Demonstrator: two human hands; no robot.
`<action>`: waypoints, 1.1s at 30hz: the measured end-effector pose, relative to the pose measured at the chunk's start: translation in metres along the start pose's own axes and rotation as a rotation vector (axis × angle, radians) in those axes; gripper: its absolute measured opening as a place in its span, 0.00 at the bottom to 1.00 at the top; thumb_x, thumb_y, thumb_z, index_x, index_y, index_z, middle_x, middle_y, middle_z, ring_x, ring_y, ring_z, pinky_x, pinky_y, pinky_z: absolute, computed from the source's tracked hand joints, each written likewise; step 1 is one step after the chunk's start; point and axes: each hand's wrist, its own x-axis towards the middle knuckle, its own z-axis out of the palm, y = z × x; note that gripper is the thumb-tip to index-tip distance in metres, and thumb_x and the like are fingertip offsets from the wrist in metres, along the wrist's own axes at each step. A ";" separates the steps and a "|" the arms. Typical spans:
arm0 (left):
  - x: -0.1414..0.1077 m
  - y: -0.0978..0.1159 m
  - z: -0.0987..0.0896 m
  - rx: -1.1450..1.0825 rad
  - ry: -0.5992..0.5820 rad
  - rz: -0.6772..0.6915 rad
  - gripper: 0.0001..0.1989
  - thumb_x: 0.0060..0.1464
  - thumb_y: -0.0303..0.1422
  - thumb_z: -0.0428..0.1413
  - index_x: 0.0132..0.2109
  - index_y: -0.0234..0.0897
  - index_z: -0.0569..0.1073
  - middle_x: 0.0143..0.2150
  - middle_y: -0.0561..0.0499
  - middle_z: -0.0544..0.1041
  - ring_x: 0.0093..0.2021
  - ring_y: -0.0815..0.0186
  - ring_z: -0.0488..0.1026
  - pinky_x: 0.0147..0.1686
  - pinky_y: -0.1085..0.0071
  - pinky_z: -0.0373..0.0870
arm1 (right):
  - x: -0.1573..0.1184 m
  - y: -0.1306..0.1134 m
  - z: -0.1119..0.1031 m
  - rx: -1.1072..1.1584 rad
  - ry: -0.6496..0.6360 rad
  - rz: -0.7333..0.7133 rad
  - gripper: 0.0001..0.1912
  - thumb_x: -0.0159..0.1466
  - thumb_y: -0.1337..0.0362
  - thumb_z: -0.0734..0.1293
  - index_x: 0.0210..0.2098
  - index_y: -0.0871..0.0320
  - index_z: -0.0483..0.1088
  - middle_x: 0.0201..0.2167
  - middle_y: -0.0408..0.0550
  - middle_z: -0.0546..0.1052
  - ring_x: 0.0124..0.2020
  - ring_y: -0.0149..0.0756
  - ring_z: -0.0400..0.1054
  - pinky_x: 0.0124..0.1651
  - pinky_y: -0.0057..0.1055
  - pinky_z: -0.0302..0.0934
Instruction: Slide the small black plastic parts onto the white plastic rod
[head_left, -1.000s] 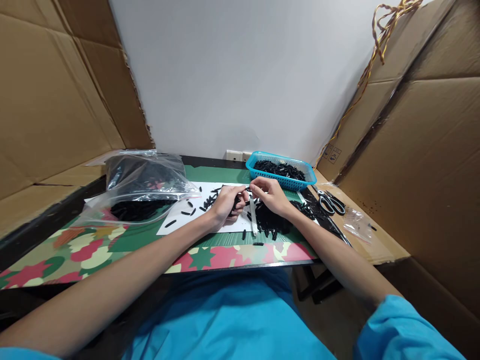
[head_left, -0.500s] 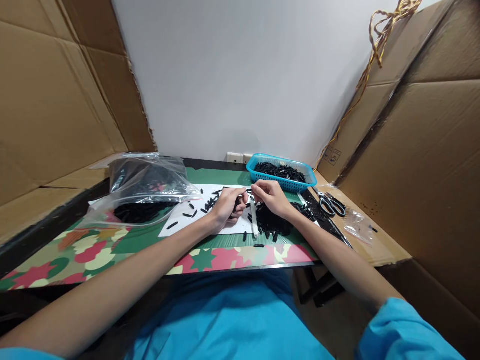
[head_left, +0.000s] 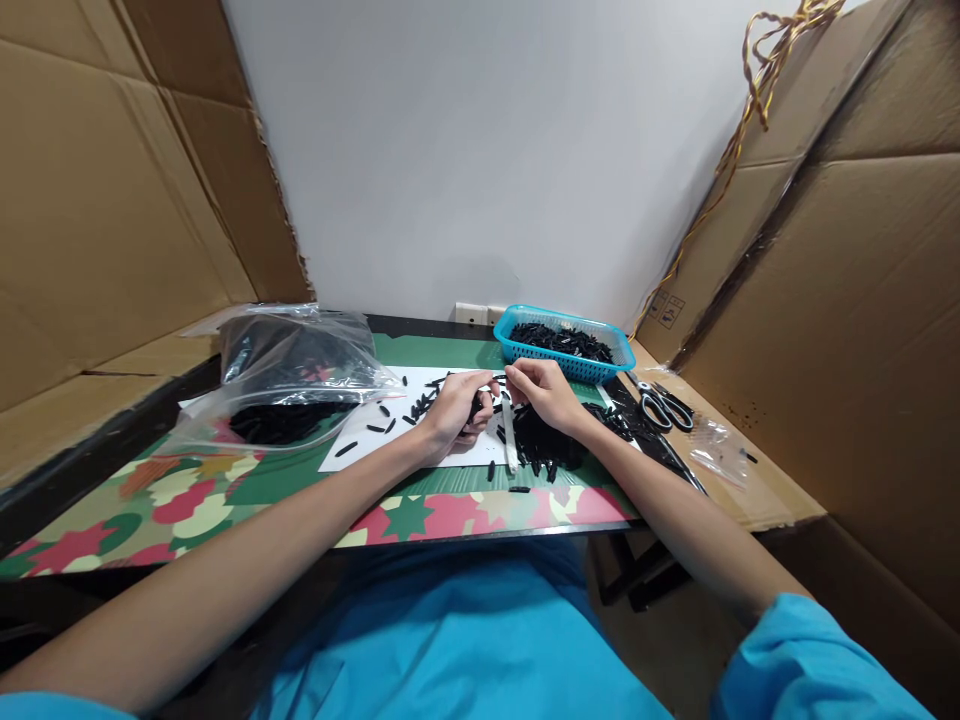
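Observation:
Above a white sheet of paper, my left hand is closed, its curled fingers round several small black strips. Close by on the right, the fingers of my right hand are pinched together. A slim black strip spans the fingertips of both hands; its kind is too small to make out. Below my right hand lies a dark pile of similar black pieces. A pale flat strip lies along the pile's left side, and loose black pieces are scattered over the paper.
A blue basket of black pieces stands at the back. On the left lies a clear zip bag with black pieces inside. Scissors and a small clear bag are at the right. Cardboard walls flank the table.
Hardly anything differs. My right hand has shifted very slightly, with both hands still meeting at the slim black strip; the view has moved a little.

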 end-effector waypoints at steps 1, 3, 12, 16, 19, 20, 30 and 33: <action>0.000 0.000 0.001 0.003 -0.006 0.006 0.13 0.65 0.43 0.56 0.36 0.39 0.70 0.15 0.62 0.60 0.11 0.76 0.47 0.12 0.82 0.40 | 0.000 0.000 0.000 -0.002 0.000 0.002 0.32 0.72 0.37 0.63 0.25 0.56 0.67 0.21 0.42 0.72 0.24 0.31 0.63 0.31 0.30 0.57; -0.001 0.001 0.001 0.008 -0.013 0.013 0.13 0.64 0.43 0.56 0.35 0.39 0.70 0.15 0.61 0.60 0.11 0.75 0.47 0.11 0.82 0.40 | 0.000 0.000 0.000 -0.006 -0.001 0.006 0.32 0.71 0.37 0.63 0.24 0.56 0.67 0.21 0.42 0.71 0.24 0.31 0.63 0.31 0.30 0.57; -0.001 0.001 0.001 0.014 -0.006 0.024 0.13 0.63 0.43 0.57 0.34 0.40 0.69 0.16 0.61 0.59 0.12 0.76 0.47 0.12 0.83 0.41 | 0.000 -0.002 0.000 -0.018 0.001 0.025 0.33 0.71 0.34 0.61 0.27 0.56 0.68 0.21 0.43 0.72 0.24 0.32 0.65 0.31 0.30 0.59; 0.000 0.000 0.000 0.007 -0.004 0.024 0.13 0.63 0.43 0.57 0.34 0.40 0.69 0.16 0.61 0.59 0.12 0.76 0.48 0.12 0.82 0.41 | 0.000 -0.001 0.000 -0.010 0.008 0.027 0.32 0.71 0.34 0.60 0.29 0.56 0.69 0.22 0.43 0.73 0.24 0.33 0.66 0.32 0.30 0.61; 0.000 0.000 0.000 0.001 -0.005 0.013 0.12 0.63 0.42 0.57 0.34 0.40 0.68 0.16 0.61 0.59 0.12 0.76 0.48 0.12 0.82 0.41 | 0.000 0.000 0.000 0.002 0.011 0.023 0.31 0.71 0.35 0.61 0.30 0.56 0.69 0.22 0.43 0.74 0.24 0.33 0.67 0.32 0.30 0.61; 0.000 0.000 0.000 -0.001 -0.004 0.009 0.12 0.63 0.42 0.57 0.34 0.40 0.68 0.16 0.61 0.59 0.12 0.76 0.48 0.12 0.82 0.41 | -0.001 -0.001 0.000 0.005 0.010 0.022 0.30 0.71 0.35 0.62 0.30 0.56 0.69 0.22 0.42 0.73 0.24 0.33 0.67 0.32 0.30 0.61; -0.002 0.002 0.000 -0.003 0.013 -0.019 0.16 0.66 0.44 0.56 0.36 0.38 0.68 0.19 0.63 0.59 0.13 0.78 0.49 0.13 0.81 0.41 | -0.003 -0.008 0.000 0.012 -0.009 0.007 0.26 0.70 0.38 0.65 0.33 0.56 0.69 0.22 0.42 0.74 0.24 0.34 0.68 0.31 0.31 0.61; -0.001 0.001 0.000 -0.005 0.011 -0.026 0.17 0.66 0.45 0.56 0.36 0.37 0.68 0.19 0.63 0.58 0.13 0.78 0.49 0.13 0.80 0.41 | -0.002 -0.005 0.001 -0.003 -0.013 0.003 0.26 0.71 0.38 0.63 0.33 0.55 0.68 0.22 0.42 0.74 0.24 0.34 0.67 0.32 0.31 0.61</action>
